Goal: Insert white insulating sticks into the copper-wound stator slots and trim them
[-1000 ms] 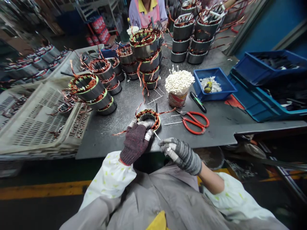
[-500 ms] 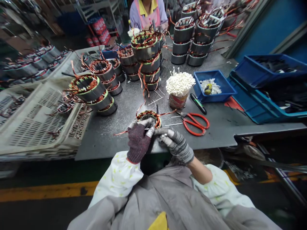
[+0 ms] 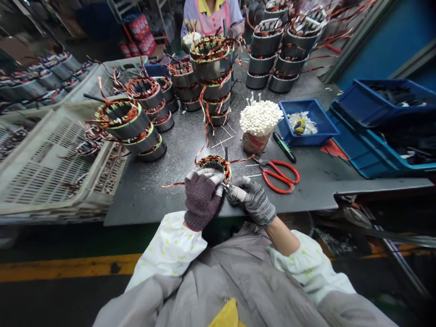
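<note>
A wire-wound metal ring (image 3: 213, 162) with copper windings lies near the front edge of the grey table (image 3: 143, 195). My left hand (image 3: 202, 195), in a dark purple glove with pale fingertips, is closed on the ring's near side. Beside it my right hand (image 3: 252, 197), in a grey glove, has its fingers pressed together at the ring's lower right; a small shiny tip shows between the hands, too small to name. Red-handled scissors (image 3: 279, 176) lie right of the ring. Behind them stands a can of white sticks (image 3: 256, 141).
Stacks of wound rings (image 3: 136, 129) stand at the left and back. Grey plastic crates (image 3: 44, 163) fill the left. On the right are a blue tray (image 3: 306, 136), a green-black cutter (image 3: 284, 147) and blue bins (image 3: 361, 150). Across the table sits a person (image 3: 213, 18).
My right hand has drawn its fingers in and closed them near the ring. The fingers of my left hand have shifted over the ring's near rim. The view has moved slightly.
</note>
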